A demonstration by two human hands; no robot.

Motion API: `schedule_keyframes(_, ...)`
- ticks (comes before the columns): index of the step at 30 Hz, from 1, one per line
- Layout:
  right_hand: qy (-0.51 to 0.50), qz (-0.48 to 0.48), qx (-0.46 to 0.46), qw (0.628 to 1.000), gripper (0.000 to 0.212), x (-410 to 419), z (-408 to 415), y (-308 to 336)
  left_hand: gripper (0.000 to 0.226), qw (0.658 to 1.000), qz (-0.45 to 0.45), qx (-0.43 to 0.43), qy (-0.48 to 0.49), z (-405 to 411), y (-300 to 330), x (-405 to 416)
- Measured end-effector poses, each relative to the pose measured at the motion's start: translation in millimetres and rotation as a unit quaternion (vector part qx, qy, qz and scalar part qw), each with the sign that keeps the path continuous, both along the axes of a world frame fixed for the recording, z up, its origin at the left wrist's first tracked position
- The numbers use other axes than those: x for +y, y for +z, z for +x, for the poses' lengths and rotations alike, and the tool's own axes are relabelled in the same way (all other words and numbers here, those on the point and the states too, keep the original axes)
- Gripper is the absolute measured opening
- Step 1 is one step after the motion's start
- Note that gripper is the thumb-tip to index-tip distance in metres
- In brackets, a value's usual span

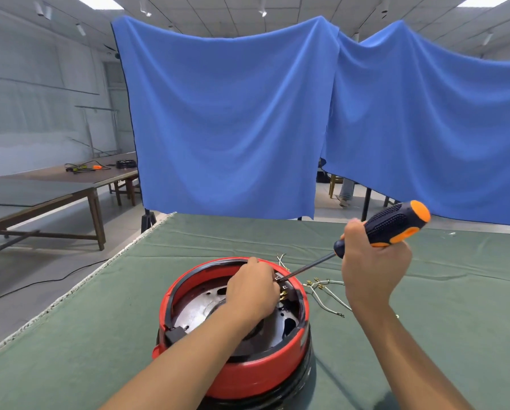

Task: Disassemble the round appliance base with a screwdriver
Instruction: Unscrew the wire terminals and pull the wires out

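Here, low and centre in the frame, the round appliance base sits open side up on the green table cloth, its red shell ringing a bare metal plate. The left hand reaches down inside it toward the right rim, fingers curled at a small terminal block; whether they pinch it or only steady it is hidden by the hand itself. Right of that, the screwdriver slants down from the right, its tip meeting the same block at the rim. The right hand is wrapped firmly round the front of the black-and-orange handle. Loose white wires lie on the cloth just beside the base.

The step in hand looks like freeing that terminal fitting. Next, probably, the tip must seat squarely in the fastener and turn under steady pressure while the left hand holds the part from twisting.
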State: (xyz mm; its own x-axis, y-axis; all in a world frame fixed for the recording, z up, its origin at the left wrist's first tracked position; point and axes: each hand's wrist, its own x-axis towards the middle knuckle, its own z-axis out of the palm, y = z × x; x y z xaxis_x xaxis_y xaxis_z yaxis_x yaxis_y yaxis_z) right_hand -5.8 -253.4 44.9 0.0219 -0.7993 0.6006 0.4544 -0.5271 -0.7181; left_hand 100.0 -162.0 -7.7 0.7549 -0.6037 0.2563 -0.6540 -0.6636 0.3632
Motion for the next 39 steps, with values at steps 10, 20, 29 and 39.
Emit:
schedule_keyframes(10, -0.019, -0.041, 0.028, 0.999, 0.019, -21.1, 0.4, -1.8, 0.016, 0.987, -0.062, 0.128, -0.078, 31.7, -3.5, -7.1)
schedule_keyframes(20, -0.009, -0.071, 0.031, 0.997, 0.021, -10.5, -8.4, 6.6, 0.017, 0.971, -0.134, 0.19, -0.053, 18.9, -17.6, -1.5)
schedule_keyframes(29, -0.016, -0.095, 0.067, 0.993, 0.033, 11.7, -5.5, 1.6, 0.028, 0.965, -0.066, 0.25, -0.044, 9.1, 1.5, 5.4)
schedule_keyframes(39, -0.014, -0.094, 0.065, 0.993, 0.028, 6.8, -3.4, -1.1, 0.021, 0.976, -0.071, 0.201, -0.039, 26.1, 5.0, -2.7)
